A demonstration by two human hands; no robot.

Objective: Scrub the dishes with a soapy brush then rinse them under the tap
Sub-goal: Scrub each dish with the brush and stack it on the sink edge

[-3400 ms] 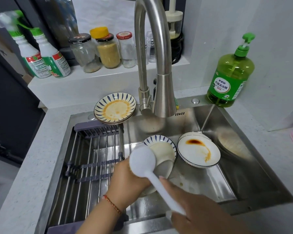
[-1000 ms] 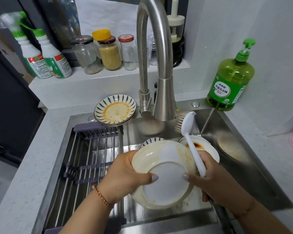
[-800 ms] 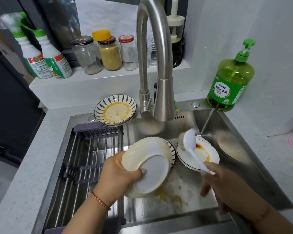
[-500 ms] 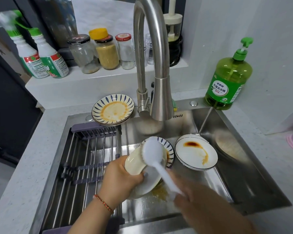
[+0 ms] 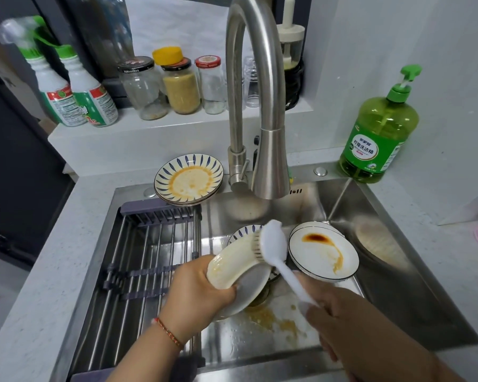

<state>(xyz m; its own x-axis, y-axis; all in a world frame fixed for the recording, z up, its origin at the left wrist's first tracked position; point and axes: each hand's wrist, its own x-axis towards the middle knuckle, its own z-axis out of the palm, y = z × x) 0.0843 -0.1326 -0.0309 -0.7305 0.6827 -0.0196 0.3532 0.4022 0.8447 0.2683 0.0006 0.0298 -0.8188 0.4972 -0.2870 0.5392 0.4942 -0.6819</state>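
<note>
Your left hand grips the plate by its near rim, fingers curled under the underside and thumb over the edge. The plate is tilted steeply, its underside toward you, and held above the sink floor near the drain. Yellow residue coats the plate's rim.

Your right hand is closed around the lower end of the brush handle. The brush head meets the upper edge of the plate, bristles turned against it. The white handle runs down and to the right into your fist.

Behind the held plate, a striped plate lies in the sink, mostly hidden. Just to its right a white plate with a brown sauce stain rests on the sink floor. Orange spatter lies on the floor below the held plate.

The tap stands over the sink's back edge; no water stream shows. A stack of striped plates sits on the rear rim, left of the tap. A rack spans the left half of the sink. The soap bottle stands at the back right corner.
</note>
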